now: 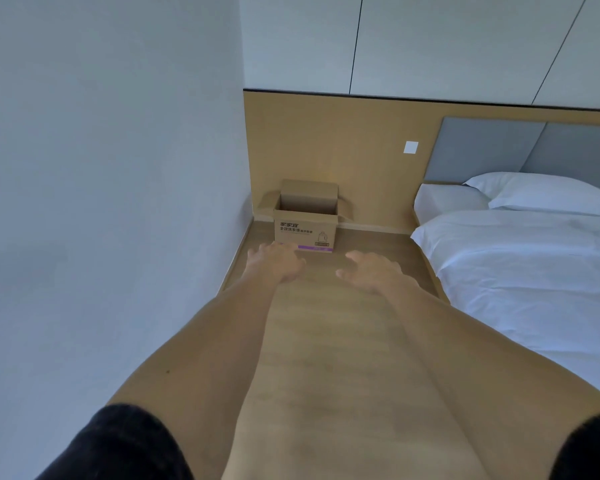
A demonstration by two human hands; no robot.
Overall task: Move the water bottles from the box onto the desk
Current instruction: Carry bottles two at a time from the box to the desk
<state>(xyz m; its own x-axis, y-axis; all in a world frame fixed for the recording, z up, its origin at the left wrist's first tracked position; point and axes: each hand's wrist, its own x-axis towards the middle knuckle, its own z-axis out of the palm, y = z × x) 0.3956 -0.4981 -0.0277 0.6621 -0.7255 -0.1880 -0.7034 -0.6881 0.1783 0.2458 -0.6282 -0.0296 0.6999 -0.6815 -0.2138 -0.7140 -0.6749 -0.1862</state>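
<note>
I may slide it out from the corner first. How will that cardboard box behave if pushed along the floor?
The cardboard box sits flat on smooth wood floor, so it probably slides rather than tips. Its open flaps likely flex if grabbed. Its weight is unclear: the contents are hidden.

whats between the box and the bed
Only bare wood floor and the wall's skirting; nothing stands between the box and the bed, as the head view shows.

Bedroom: bed (pixel 520 271) with white sheets and pillow (pixel 548 194) on right, grey padded headboard (pixel 499 150), wood floor (pixel 326 341).
</note>
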